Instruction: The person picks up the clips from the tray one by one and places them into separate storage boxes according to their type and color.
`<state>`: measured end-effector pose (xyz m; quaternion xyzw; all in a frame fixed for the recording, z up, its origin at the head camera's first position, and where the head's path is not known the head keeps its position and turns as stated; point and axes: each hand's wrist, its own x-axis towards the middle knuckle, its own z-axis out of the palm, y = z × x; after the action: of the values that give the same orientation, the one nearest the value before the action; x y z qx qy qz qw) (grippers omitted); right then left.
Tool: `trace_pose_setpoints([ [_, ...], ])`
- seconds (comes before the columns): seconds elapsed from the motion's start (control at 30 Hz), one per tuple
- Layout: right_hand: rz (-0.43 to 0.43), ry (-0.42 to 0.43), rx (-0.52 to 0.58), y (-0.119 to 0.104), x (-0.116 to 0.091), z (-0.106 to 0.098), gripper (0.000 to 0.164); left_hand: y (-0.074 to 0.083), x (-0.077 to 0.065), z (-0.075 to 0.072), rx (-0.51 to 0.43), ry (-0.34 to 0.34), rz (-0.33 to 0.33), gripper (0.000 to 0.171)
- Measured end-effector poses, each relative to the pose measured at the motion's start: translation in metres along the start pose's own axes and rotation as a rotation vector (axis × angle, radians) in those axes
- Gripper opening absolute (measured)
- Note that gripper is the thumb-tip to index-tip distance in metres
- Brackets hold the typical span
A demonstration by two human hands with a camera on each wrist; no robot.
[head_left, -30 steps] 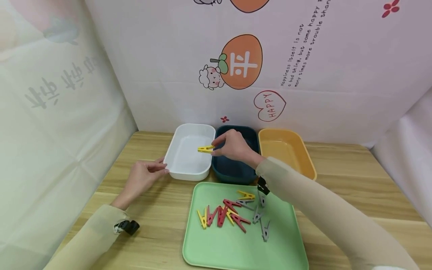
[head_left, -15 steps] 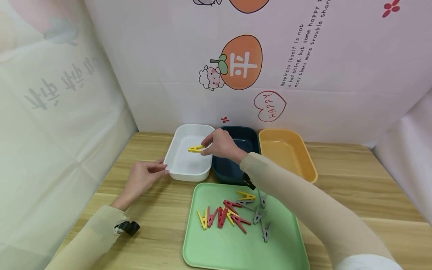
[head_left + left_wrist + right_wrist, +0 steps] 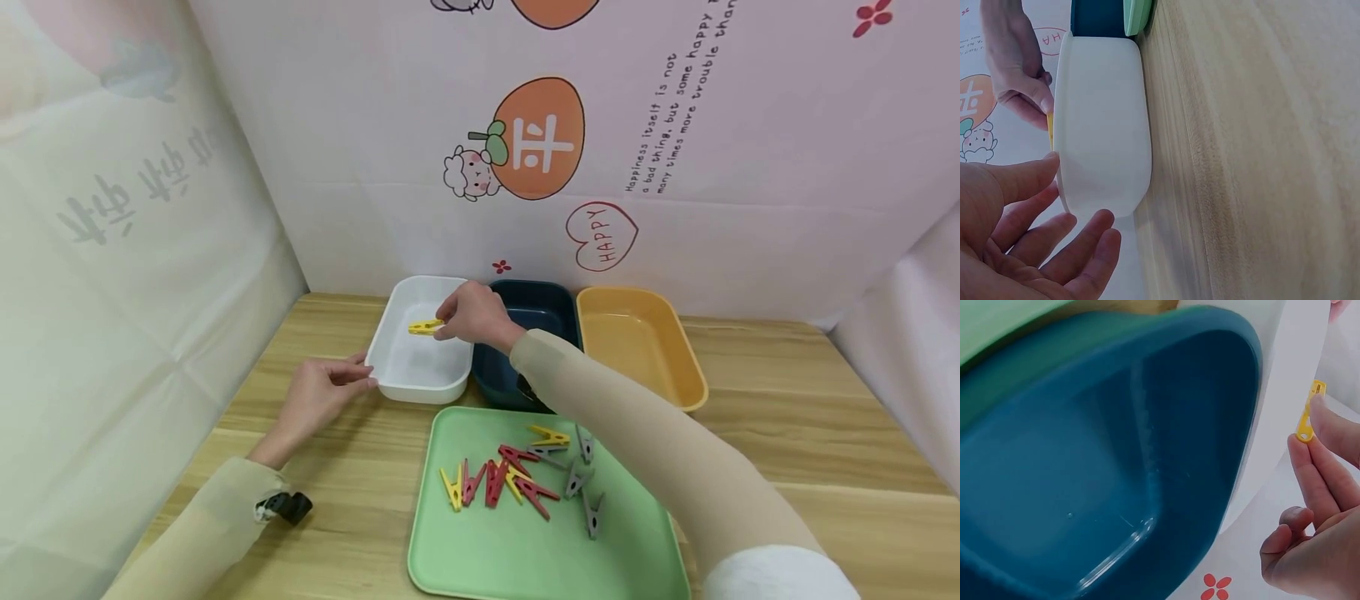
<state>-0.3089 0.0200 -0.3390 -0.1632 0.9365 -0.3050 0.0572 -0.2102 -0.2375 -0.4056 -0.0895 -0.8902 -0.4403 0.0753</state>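
My right hand (image 3: 480,318) pinches a yellow clothespin (image 3: 422,327) between thumb and fingertips, over the white bin (image 3: 390,367). The right wrist view shows the same clothespin (image 3: 1304,425) beyond the dark blue bin. At the white bin's near left corner, my left hand (image 3: 315,400) grips the rim with thumb and finger. In the left wrist view the thumb of the left hand (image 3: 1035,231) lies on the white wall (image 3: 1104,125), the other fingers loosely curled. No clothespin shows in the visible part of the white bin.
Right of the white bin stand the dark blue bin (image 3: 495,375) and an orange-yellow bin (image 3: 637,350). A green tray (image 3: 487,550) in front bears red clothespins (image 3: 495,483), grey clothespins (image 3: 592,517) and yellow clothespins (image 3: 453,487). A printed cloth (image 3: 360,208) hangs behind.
My right hand has moved left with the yellow clothespin, from the border of the two bins to over the white bin. My left hand stays at the white rim.
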Motion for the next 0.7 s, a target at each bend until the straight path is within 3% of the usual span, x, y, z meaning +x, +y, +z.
trace_pose_setpoints([
  [0.7,0.040,-0.020,-0.047,0.004,0.013,0.017,0.028,-0.003,0.001,0.000,-0.008,-0.002,-0.008,0.017],
])
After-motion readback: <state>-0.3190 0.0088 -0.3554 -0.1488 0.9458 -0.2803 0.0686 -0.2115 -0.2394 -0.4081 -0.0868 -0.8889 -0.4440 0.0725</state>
